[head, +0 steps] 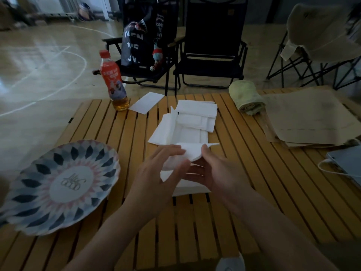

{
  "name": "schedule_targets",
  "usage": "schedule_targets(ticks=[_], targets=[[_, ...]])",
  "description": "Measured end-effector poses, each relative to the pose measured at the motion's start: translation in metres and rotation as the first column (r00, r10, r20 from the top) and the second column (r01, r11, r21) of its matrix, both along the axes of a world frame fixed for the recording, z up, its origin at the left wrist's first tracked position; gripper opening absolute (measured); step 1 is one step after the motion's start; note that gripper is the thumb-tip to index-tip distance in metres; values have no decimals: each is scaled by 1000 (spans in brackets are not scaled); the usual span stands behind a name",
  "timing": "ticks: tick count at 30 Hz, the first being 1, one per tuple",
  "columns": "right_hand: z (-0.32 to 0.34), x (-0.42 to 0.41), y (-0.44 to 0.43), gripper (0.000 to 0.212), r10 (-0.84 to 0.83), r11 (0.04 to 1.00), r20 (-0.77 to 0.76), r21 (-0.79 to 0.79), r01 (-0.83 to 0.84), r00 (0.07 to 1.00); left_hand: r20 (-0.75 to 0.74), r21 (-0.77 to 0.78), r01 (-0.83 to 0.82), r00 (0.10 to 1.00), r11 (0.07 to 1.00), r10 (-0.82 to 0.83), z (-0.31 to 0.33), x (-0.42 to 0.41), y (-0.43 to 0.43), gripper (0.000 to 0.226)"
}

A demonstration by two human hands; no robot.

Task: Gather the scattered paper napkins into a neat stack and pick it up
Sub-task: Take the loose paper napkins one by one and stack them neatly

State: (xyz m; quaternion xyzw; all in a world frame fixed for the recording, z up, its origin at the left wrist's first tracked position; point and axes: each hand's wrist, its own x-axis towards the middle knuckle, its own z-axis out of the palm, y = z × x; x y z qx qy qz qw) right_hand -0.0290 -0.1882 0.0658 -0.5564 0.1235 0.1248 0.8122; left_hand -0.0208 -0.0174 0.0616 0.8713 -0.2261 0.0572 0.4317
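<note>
Napkins of white folded paper (pixel 195 114) lie in a loose, overlapping heap at the middle of the slatted yellow wooden surface (pixel 283 173), most of them flat and one raised on edge along the heap's left side. One single flat white napkin (pixel 146 102) lies apart at the far edge. Nearer the person, a bent white napkin (pixel 192 152) is lifted off the slats between both hands. The right hand (pixel 222 173) has its grip closed on it, thumb on top and fingers underneath. The left hand (pixel 156 173), blurred, keeps a wider grip, with spread fingers over the napkin's left end and the thumb below it. Under the hands another white napkin (pixel 187 187) lies flat. A red-capped plastic bottle (pixel 113 79) with a little amber drink in it stands just beside the single napkin. A round plate with a dark blue and pink petal pattern (pixel 58 184) sits at the left. A rolled pale green towel (pixel 247 98) rests against a pile of brown paper bags (pixel 304 118) on the right, with a grey flat device (pixel 347 161) at the edge. Black folding chairs (pixel 213 55) stand behind.
</note>
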Motion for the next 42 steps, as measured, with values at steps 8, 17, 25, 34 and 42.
schedule_targets(ticks=[8,17,25,34,42], targets=[[-5,-6,6,34,40,971,225,-238,15,974,-173,-177,-12,985,984,-19,5,2,6,40],[-6,-10,9,27,123,873,391,-479,88,912,-319,-341,-63,946,938,-52,1,-1,-1,22],[7,-1,-11,16,-73,919,273,-356,171,959,-105,-146,-475,880,868,464,19,25,40,26],[17,0,-20,17,177,855,211,-516,-44,961,193,-119,-335,915,934,353,37,37,73,40],[26,-7,-15,24,336,895,266,-389,-218,903,-411,-61,-109,909,992,74,38,22,49,50]])
